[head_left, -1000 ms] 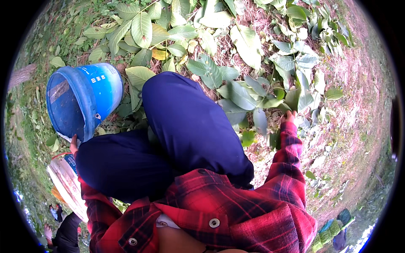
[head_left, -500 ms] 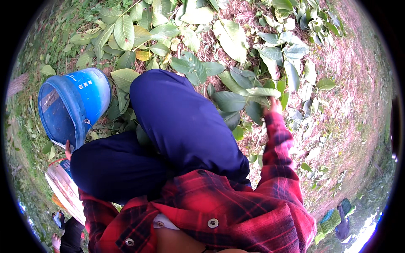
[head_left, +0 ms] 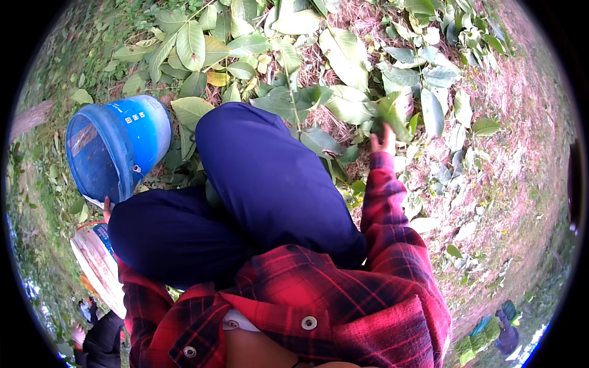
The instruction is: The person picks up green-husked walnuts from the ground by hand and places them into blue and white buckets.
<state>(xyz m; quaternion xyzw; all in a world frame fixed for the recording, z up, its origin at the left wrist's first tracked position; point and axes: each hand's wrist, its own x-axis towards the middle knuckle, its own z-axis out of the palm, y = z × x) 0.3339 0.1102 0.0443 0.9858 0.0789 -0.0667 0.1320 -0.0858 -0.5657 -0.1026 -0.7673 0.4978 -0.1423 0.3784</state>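
Tipped on its side at the left, a blue bucket point(head_left: 142, 126) turns its open mouth toward me. Fingers of my left hand point(head_left: 107, 210) touch its lower rim and look closed on it; my knee hides the rest of that hand. My right hand point(head_left: 384, 144) is in front of my raised knee, low among broad green leaves. Its thumb and fingers are apart, against a leaf point(head_left: 396, 113) smeared by motion. Whatever lies under the fingertips is hidden.
Beside my left knee stands a whitish container point(head_left: 97, 260) with a red rim. Large leafy twigs point(head_left: 343, 55) cover the ground ahead, with dry straw at right. Another person's dark-clothed leg point(head_left: 103, 343) shows at lower left. Bags point(head_left: 485, 337) lie at lower right.
My right hand has moved slightly left, and the leaf by it has swung upward. Leaves in front of my knee have shifted. My left hand stays at the bucket's rim.
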